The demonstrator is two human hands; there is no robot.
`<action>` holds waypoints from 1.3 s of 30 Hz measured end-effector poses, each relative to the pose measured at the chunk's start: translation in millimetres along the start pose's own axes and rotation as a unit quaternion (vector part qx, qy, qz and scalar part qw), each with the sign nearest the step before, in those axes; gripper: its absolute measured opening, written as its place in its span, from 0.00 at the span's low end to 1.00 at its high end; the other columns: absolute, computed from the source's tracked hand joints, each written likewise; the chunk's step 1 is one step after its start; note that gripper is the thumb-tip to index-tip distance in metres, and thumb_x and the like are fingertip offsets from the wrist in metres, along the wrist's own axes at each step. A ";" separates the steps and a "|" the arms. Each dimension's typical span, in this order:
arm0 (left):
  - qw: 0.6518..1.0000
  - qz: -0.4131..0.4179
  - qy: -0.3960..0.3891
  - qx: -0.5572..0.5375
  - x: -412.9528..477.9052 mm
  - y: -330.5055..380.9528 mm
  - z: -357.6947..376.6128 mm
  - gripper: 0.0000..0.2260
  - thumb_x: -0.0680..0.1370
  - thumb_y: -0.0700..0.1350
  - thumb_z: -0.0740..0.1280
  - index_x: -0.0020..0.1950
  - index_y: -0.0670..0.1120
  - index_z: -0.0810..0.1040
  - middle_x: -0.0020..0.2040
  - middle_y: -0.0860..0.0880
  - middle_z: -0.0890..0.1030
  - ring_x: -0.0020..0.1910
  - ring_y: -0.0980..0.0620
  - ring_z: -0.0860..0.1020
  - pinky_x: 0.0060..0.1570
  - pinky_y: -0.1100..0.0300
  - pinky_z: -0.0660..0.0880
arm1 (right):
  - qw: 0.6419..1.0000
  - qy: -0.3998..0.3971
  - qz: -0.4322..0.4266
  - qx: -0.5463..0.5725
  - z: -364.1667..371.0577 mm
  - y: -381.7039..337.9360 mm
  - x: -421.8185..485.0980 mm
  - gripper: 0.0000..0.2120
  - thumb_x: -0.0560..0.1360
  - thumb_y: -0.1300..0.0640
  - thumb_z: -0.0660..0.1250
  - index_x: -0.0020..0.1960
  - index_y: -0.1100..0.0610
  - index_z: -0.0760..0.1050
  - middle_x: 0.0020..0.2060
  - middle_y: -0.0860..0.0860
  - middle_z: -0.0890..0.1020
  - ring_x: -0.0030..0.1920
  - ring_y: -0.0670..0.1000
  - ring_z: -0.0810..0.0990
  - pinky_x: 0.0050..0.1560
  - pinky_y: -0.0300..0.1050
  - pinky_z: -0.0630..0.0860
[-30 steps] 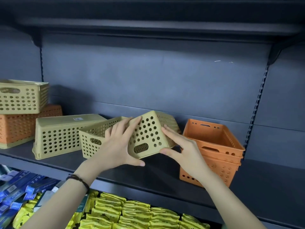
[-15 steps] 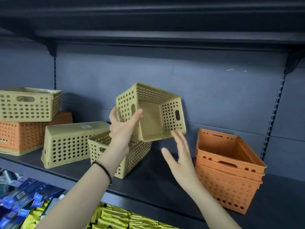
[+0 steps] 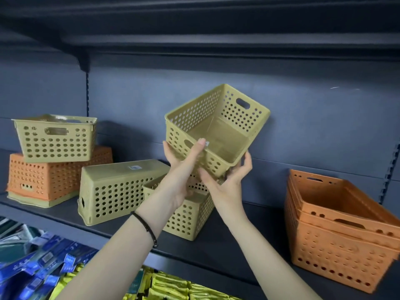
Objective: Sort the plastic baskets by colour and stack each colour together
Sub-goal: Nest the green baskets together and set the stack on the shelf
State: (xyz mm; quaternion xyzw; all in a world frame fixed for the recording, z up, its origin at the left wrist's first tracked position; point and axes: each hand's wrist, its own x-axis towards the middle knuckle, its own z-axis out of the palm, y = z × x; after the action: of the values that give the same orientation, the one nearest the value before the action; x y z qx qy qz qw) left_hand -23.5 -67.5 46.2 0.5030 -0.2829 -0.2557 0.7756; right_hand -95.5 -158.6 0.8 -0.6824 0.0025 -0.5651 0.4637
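Note:
A yellow-green perforated basket (image 3: 218, 124) is held in the air, tilted with its opening toward me. My left hand (image 3: 181, 169) grips its near end wall, thumb over the rim. My right hand (image 3: 229, 180) holds it from below at the right rim. Under it an upright yellow-green basket (image 3: 186, 215) stands on the shelf, partly hidden by my hands. An upside-down yellow-green basket (image 3: 114, 191) lies to the left. At far left another yellow-green basket (image 3: 54, 137) sits on an inverted orange basket (image 3: 45, 178). Nested orange baskets (image 3: 337, 230) stand at right.
The dark shelf (image 3: 249, 245) has a back wall and another shelf (image 3: 216, 42) overhead. Under the far-left stack a yellow-green rim (image 3: 43, 202) shows. Blue packets (image 3: 43, 267) and yellow packets (image 3: 173, 286) fill the level below.
The held basket has turned from upside down to opening toward me and risen above the upright one. My right hand, off the basket half a second ago, now holds it from below.

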 end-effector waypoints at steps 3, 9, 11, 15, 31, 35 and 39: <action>0.996 0.053 0.004 0.067 10.1 8.7 -19.1 0.55 0.56 0.71 0.72 0.75 0.67 0.42 0.75 0.52 0.65 0.70 0.45 0.67 0.66 0.40 0.63 | 1.000 0.015 -0.015 -0.014 7.3 3.2 0.4 0.42 0.75 0.64 0.70 0.75 0.51 0.44 0.74 0.49 0.62 0.71 0.46 0.68 0.68 0.48 0.71; 0.957 0.239 -0.025 0.163 37.0 8.6 -73.3 0.37 0.66 0.66 0.67 0.71 0.62 0.55 0.68 0.52 0.69 0.70 0.57 0.68 0.68 0.57 0.64 | 1.000 0.022 -0.009 -0.012 10.3 7.3 0.4 0.37 0.76 0.64 0.68 0.76 0.53 0.49 0.73 0.41 0.64 0.72 0.46 0.67 0.68 0.48 0.71; 0.936 0.284 -0.024 0.208 46.1 7.6 -87.2 0.31 0.72 0.61 0.68 0.71 0.61 0.60 0.64 0.52 0.69 0.65 0.65 0.68 0.67 0.62 0.66 | 1.000 0.006 0.010 -0.003 11.7 9.6 -3.2 0.35 0.77 0.60 0.68 0.76 0.51 0.52 0.72 0.41 0.67 0.70 0.46 0.70 0.63 0.41 0.74; 0.929 0.301 -0.031 0.215 52.1 1.1 -99.9 0.19 0.74 0.59 0.67 0.62 0.65 0.65 0.60 0.56 0.71 0.63 0.62 0.70 0.63 0.63 0.71 | 0.997 -0.031 0.060 -0.030 21.8 13.4 -11.9 0.35 0.75 0.46 0.67 0.76 0.47 0.53 0.69 0.40 0.72 0.67 0.43 0.74 0.64 0.46 0.74; 0.953 0.221 -0.075 0.194 69.2 -32.4 -131.1 0.14 0.79 0.46 0.65 0.59 0.49 0.62 0.52 0.53 0.81 0.48 0.63 0.82 0.47 0.62 0.78 | 0.977 -0.020 0.116 -0.179 33.9 33.3 -18.2 0.33 0.73 0.29 0.59 0.73 0.28 0.49 0.73 0.43 0.66 0.75 0.50 0.62 0.72 0.64 0.61; 0.947 0.203 -0.079 0.237 71.8 -42.4 -141.5 0.14 0.78 0.48 0.67 0.56 0.50 0.63 0.51 0.54 0.82 0.48 0.62 0.82 0.51 0.57 0.78 | 0.973 -0.031 0.137 -0.182 34.2 34.9 -31.9 0.28 0.74 0.35 0.60 0.70 0.29 0.52 0.71 0.41 0.66 0.72 0.42 0.64 0.72 0.57 0.64; 0.961 0.141 -0.097 0.218 66.3 -57.6 -146.5 0.19 0.73 0.53 0.72 0.54 0.50 0.64 0.55 0.49 0.82 0.50 0.55 0.83 0.52 0.50 0.80 | 0.971 -0.002 0.164 -0.176 30.6 38.2 -43.6 0.30 0.77 0.46 0.61 0.75 0.44 0.52 0.72 0.39 0.58 0.72 0.40 0.56 0.76 0.53 0.57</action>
State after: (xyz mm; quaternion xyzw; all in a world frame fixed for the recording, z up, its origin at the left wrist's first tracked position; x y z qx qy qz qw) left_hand 119.0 -40.4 -44.0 0.5875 -0.4737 -0.1230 0.6445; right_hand -67.7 -138.2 -54.9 -0.7445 0.2127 -0.4712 0.4225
